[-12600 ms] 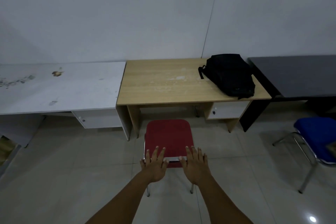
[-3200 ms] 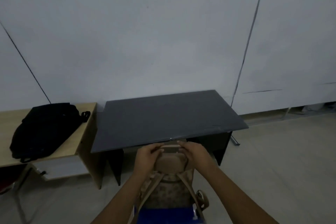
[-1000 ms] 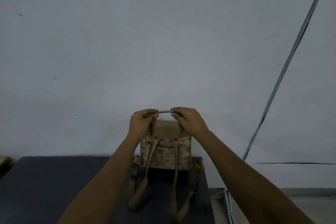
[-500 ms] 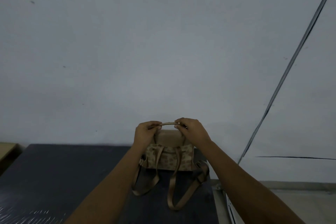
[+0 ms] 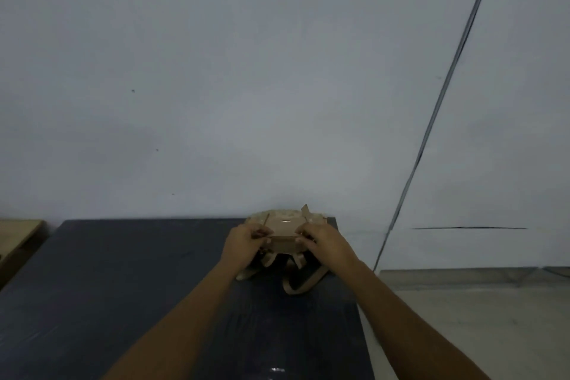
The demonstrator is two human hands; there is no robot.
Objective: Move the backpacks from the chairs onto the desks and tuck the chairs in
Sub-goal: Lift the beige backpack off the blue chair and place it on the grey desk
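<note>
A small tan backpack with a patterned body lies on the dark grey desk, at its far right corner against the wall. Its straps trail toward me on the desktop. My left hand grips the top of the bag from the left. My right hand grips it from the right. Both hands have their fingers closed on the bag's top edge. No chair is in view.
A white wall rises right behind the desk. The corner of a wooden desk shows at the far left. Pale floor lies to the right of the dark desk's edge.
The backpack was hanging upright from its top handle in both hands; it has come down onto the desk near the wall and now rests low, with both hands still on its top.
</note>
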